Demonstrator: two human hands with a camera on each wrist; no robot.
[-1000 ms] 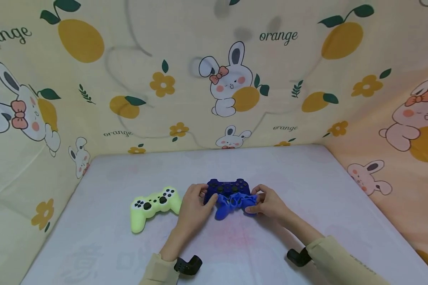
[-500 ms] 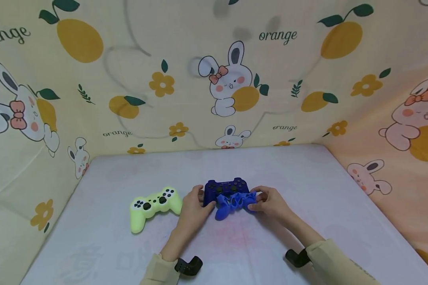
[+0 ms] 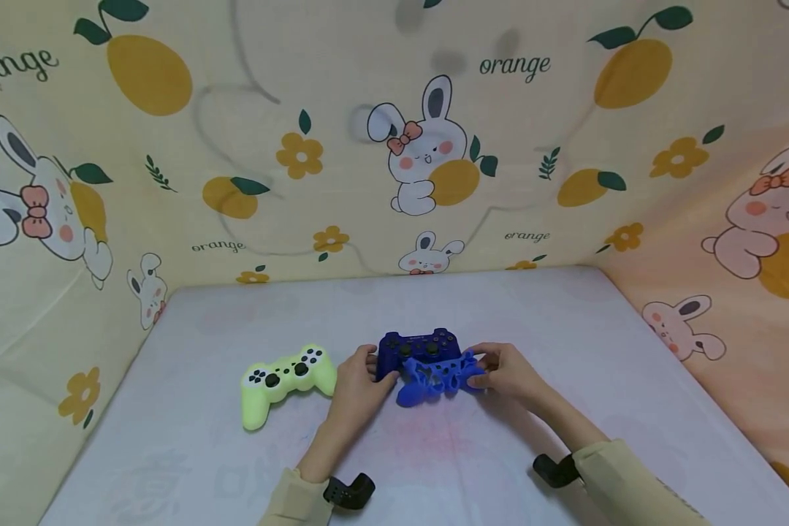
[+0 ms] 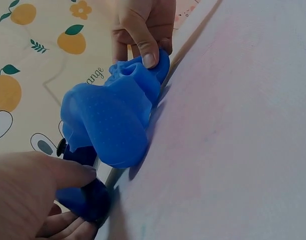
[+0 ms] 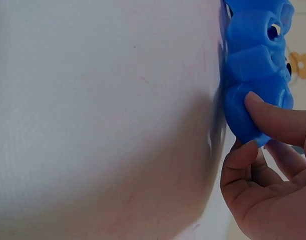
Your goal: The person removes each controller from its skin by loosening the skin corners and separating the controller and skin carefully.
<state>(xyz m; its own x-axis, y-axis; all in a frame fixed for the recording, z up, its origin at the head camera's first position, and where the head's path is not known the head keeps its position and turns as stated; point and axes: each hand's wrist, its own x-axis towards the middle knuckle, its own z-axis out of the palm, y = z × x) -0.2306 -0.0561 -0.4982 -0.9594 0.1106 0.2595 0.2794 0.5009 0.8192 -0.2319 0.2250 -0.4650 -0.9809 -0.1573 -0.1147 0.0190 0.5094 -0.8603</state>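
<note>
At the middle of the table in the head view, my left hand grips the left handle of a dark blue game controller. The left wrist view shows that thumb lying over the controller's rounded handle. A brighter blue silicone controller cover, soft and wrinkled with cut-out holes, overlaps the controller's near side. My right hand pinches the right end of this cover. In the right wrist view the thumb presses on the cover's handle sleeve, with fingers beneath. The controller's right handle is hidden behind the cover.
A yellow-green controller with black buttons and sticks lies left of my left hand. The table has a pale cloth. Printed rabbit-and-orange fabric walls enclose its back and sides.
My right hand has moved slightly right, drawing the cover's right end with it and spreading its wrinkled middle. The dark controller has shifted a little left within my left hand.
</note>
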